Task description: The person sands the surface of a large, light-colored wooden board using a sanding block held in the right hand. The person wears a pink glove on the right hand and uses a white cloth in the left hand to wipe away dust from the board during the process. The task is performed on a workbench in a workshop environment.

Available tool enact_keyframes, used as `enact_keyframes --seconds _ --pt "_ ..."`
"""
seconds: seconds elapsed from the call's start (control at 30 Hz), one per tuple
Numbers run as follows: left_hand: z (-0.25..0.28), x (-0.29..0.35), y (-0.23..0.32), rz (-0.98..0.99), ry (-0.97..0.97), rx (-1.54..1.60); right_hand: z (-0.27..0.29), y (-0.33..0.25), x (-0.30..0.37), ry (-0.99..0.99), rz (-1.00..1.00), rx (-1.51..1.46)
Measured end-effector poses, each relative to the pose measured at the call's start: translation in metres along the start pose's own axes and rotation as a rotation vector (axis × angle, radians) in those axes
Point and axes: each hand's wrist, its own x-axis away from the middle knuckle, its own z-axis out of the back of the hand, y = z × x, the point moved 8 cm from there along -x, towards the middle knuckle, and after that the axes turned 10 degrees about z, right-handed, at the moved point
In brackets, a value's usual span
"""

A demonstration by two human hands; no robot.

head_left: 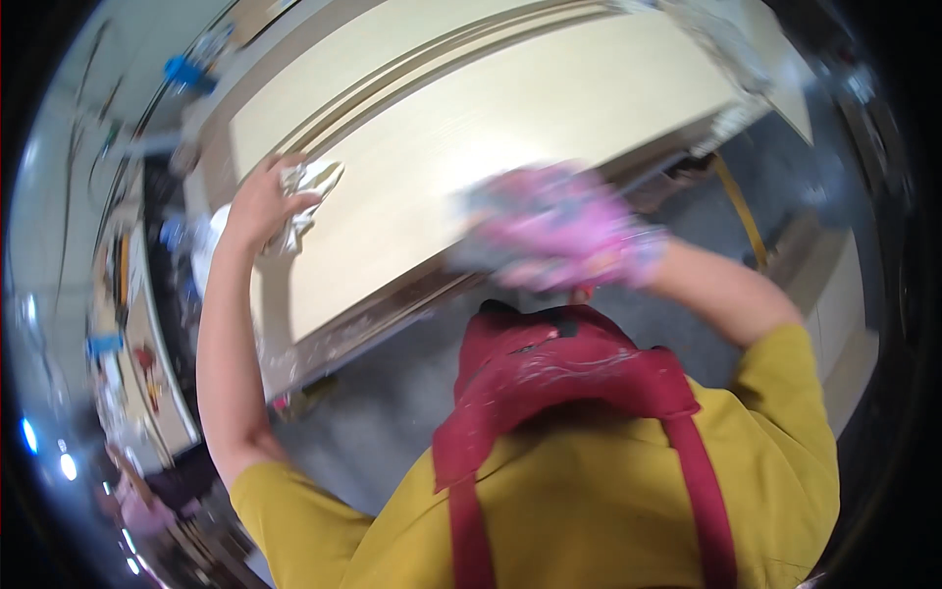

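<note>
A long cream-coloured wooden panel [491, 108] with moulded grooves lies across a work stand in front of me. My left hand [257, 201] is bare and grips a crumpled whitish cloth [306, 191] pressed on the panel's left end. My right hand [564, 236] wears a pink, paint-stained glove and is blurred with motion over the panel's near edge; what it holds, if anything, cannot be made out. I wear a yellow shirt and a red apron [569, 373] smeared with white.
Grey floor [392, 393] lies below the panel. A cluttered bench [128, 324] with tools and blue items runs along the left. Light boards [834, 314] lean at the right, by a yellow strap [744, 221].
</note>
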Motion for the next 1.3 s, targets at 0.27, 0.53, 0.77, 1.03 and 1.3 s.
enact_keyframes --seconds 0.27,0.53,0.77,1.03,1.3 --pt "-0.011 0.022 -0.083 0.122 -0.038 0.048 -0.051 -0.039 -0.057 -0.215 0.094 0.201" --pt "-0.013 0.013 -0.081 0.086 -0.159 -0.006 -0.184 -0.199 -0.264 -0.521 0.309 -0.474" --pt "0.006 0.067 -0.060 0.060 0.474 0.419 -0.044 -0.059 -0.189 -0.027 0.060 -0.492" --pt "-0.059 0.089 0.067 -0.147 0.408 0.414 -0.120 -0.171 -0.284 -0.077 0.768 -0.245" --pt "-0.049 0.086 0.060 -0.117 0.453 0.531 -0.159 -0.086 -0.389 -0.229 0.388 0.163"
